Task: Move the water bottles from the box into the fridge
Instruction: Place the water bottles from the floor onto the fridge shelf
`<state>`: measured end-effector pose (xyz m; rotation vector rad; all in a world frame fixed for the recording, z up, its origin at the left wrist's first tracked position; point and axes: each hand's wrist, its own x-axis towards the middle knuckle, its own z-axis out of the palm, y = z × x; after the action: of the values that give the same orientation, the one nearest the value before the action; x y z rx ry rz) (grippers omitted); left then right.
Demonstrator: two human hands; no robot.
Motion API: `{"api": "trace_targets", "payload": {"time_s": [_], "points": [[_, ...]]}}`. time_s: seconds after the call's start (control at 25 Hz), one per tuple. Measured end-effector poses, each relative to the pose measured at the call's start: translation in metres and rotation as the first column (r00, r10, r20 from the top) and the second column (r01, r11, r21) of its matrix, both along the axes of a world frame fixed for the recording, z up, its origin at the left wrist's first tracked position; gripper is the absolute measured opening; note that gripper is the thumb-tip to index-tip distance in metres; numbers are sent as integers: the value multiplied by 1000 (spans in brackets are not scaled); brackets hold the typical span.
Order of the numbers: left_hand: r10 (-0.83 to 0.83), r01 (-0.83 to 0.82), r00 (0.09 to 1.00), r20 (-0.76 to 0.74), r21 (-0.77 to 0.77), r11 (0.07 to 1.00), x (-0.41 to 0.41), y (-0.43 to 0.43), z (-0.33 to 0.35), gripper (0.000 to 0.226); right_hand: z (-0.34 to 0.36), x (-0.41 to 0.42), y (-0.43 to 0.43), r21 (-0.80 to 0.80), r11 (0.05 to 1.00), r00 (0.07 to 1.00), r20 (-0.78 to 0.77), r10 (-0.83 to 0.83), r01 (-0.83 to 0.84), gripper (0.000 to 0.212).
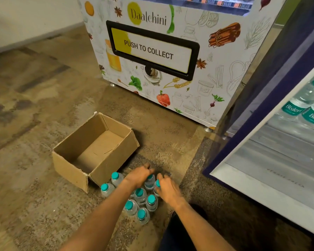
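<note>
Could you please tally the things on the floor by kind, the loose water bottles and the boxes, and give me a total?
Water bottles on the floor, teal caps: 8 visible
Cardboard box, nothing inside: 1
Total: 9

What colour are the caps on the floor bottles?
Teal caps on clear plastic water bottles, clearest in the head view.

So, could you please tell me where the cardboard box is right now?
In the head view the cardboard box sits open on the floor, left of centre, in front of the vending machine; the cluster of water bottles stands by its near corner.
</note>
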<state>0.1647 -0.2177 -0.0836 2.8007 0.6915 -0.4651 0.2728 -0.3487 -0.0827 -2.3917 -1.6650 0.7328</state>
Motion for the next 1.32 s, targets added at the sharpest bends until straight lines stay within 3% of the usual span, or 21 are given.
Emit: {"api": "trace_targets", "payload": {"time_s": [0.2,0.36,0.48,0.72,0.88,1.2,1.32], "points": [[6,-2,997,71,-45,999,4,8,14,39,15,25,-3,7,1000,1000,15,23,-24,27],[-41,41,992,121,8,999,8,18,56,34,52,62,-8,53,999,1000,-28,4,-2,34],[-61,53,979,194,44,998,18,19,107,37,98,90,-15,120,993,998,-71,1,8,34],[-214,169,900,381,147,975,47,-14,224,35,220,126,-45,255,967,1000,8,17,-19,28],[-243,191,850,468,156,969,71,-49,295,23,302,138,-88,356,934,1000,-8,14,-10,24],[-243,184,774,585,160,970,139,-122,413,37,430,176,-178,420,908,987,152,-60,-10,5],[-269,190,759,593,193,963,170,-148,449,36,463,195,-206,442,897,972,204,-115,13,10]]}}
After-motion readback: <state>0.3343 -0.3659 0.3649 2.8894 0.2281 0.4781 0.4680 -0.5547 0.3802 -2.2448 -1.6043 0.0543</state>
